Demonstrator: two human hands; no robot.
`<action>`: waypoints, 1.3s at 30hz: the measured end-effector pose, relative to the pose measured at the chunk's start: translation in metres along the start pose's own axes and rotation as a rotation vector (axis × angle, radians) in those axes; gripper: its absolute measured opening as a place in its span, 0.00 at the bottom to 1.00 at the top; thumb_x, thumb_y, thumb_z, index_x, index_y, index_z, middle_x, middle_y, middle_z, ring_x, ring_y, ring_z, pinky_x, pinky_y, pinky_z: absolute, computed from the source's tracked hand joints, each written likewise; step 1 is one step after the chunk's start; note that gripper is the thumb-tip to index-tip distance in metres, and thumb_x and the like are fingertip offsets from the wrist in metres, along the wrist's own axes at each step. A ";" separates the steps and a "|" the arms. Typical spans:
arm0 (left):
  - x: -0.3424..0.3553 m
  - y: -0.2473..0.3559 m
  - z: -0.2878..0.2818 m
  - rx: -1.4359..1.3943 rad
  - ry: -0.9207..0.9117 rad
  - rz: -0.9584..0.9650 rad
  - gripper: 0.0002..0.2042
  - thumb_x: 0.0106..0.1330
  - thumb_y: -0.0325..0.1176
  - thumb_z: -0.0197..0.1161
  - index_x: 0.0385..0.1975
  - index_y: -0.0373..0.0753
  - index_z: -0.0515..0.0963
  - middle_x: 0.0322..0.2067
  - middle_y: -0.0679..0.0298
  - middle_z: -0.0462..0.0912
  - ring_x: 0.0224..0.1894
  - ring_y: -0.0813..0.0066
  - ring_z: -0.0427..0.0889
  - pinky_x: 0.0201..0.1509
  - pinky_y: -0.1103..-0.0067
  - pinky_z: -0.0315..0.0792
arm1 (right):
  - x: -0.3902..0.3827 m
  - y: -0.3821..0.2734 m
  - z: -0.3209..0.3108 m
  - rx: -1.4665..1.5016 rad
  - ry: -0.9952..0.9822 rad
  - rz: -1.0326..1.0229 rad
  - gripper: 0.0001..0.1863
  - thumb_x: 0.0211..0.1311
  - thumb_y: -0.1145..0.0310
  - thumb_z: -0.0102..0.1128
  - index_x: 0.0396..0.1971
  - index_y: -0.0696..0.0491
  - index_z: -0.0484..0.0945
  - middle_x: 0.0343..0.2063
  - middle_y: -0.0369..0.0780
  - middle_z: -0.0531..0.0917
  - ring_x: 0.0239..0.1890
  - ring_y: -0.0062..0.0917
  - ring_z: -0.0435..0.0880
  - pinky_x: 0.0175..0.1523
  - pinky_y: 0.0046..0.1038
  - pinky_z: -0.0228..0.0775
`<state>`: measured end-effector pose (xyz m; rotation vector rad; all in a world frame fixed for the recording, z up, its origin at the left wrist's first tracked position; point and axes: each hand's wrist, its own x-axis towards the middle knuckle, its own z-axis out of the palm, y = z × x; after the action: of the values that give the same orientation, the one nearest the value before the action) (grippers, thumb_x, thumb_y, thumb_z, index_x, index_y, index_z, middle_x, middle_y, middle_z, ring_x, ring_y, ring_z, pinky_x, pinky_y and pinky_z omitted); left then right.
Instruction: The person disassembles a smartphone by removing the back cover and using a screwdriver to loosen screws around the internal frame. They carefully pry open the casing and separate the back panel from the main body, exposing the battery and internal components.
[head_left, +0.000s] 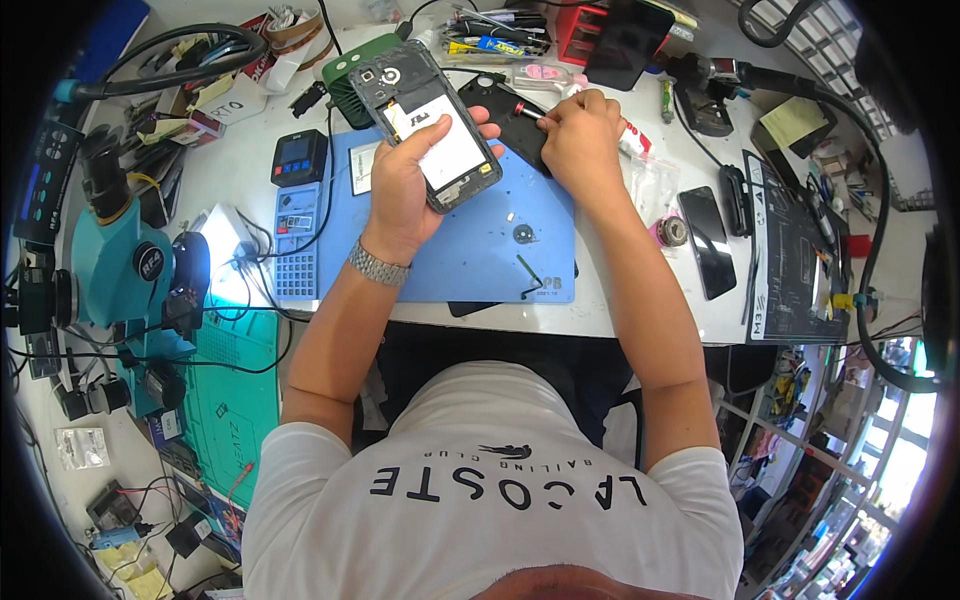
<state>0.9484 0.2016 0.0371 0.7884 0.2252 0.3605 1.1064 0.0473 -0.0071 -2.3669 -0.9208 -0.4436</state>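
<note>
My left hand (398, 190) grips an opened smartphone (385, 92), tilted above the blue work mat (450, 265). Its back is off, so a white battery (445, 150) and the dark inner frame show; my thumb lies across the battery. To the right, my right hand (588, 145) is closed around a small screwdriver (530, 111) with a red end and a metal shaft, pointing left. Beneath that tool lies a dark phone back cover (492, 103). A small round dark part (524, 233) and a thin green-and-black strip (530, 272) rest on the mat.
A teal microscope (145, 265) stands at the left beside a glaring lamp. Left of the mat is a small dark device with a screen (299, 158). Another black phone (707, 243) and a spool (671, 232) lie at right. Tools and cables crowd the back.
</note>
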 end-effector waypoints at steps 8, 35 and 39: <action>0.001 -0.001 -0.001 0.000 -0.032 0.014 0.20 0.78 0.30 0.54 0.64 0.25 0.69 0.58 0.39 0.81 0.58 0.48 0.85 0.60 0.52 0.85 | -0.002 -0.039 -0.044 0.692 0.204 0.214 0.09 0.67 0.76 0.70 0.44 0.59 0.79 0.41 0.44 0.85 0.41 0.31 0.87 0.47 0.33 0.78; -0.001 0.001 0.002 0.065 0.020 0.075 0.16 0.76 0.26 0.55 0.59 0.25 0.73 0.53 0.43 0.85 0.52 0.52 0.89 0.52 0.61 0.89 | -0.021 -0.067 -0.046 0.823 0.324 -0.452 0.25 0.63 0.85 0.70 0.60 0.62 0.75 0.38 0.44 0.86 0.36 0.23 0.88 0.43 0.23 0.83; -0.002 -0.001 0.005 0.068 0.050 0.084 0.16 0.76 0.27 0.55 0.58 0.26 0.74 0.52 0.44 0.85 0.49 0.55 0.90 0.50 0.64 0.89 | -0.023 -0.067 -0.052 0.836 0.308 -0.516 0.24 0.56 0.87 0.73 0.55 0.59 0.83 0.39 0.43 0.86 0.35 0.26 0.87 0.41 0.25 0.82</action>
<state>0.9488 0.1969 0.0403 0.8584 0.2523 0.4543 1.0387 0.0450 0.0483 -1.2674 -1.2531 -0.4747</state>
